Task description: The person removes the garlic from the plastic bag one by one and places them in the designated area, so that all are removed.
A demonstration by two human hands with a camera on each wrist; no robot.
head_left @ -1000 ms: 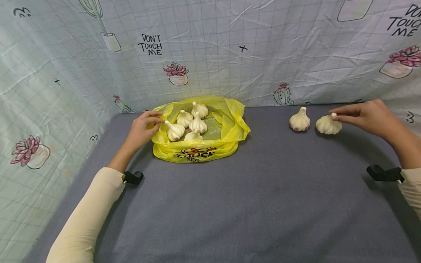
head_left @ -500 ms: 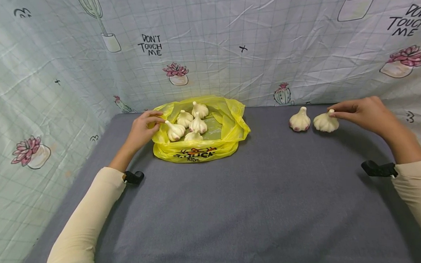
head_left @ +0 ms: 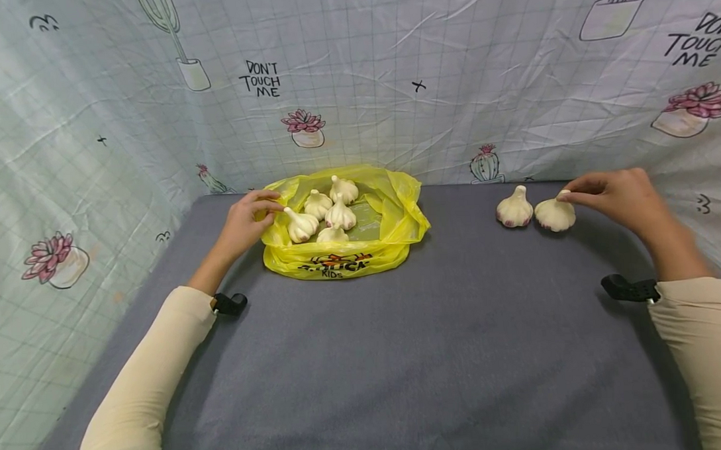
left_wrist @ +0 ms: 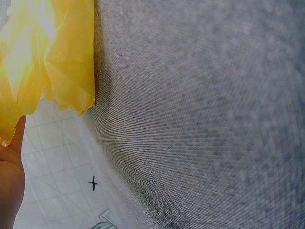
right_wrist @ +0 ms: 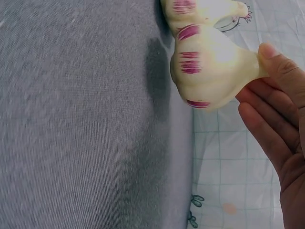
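Observation:
At the back of the table a yellow plastic bag (head_left: 338,260) lies with its mouth wide and several garlic bulbs (head_left: 341,214) inside. My left hand (head_left: 244,220) pinches the bag's left rim; in the left wrist view the thumb (left_wrist: 12,171) shows against the yellow plastic (left_wrist: 66,57). Over on the right, my right hand (head_left: 616,196) pinches a garlic bulb (head_left: 554,215) by its stem. The right wrist view shows purple streaks on this held bulb (right_wrist: 205,71), close above the cloth. Just left of it, another garlic bulb (head_left: 514,208) stands stem up on the table.
Grey cloth covers the table (head_left: 401,356). Right behind its back edge hangs a white printed curtain (head_left: 355,86), which also runs along the left side. Black wrist straps with camera mounts (head_left: 628,288) stick out from both wrists.
My right hand has moved left with its garlic bulb, bringing it right beside the standing one. The left hand stays at the bag's rim.

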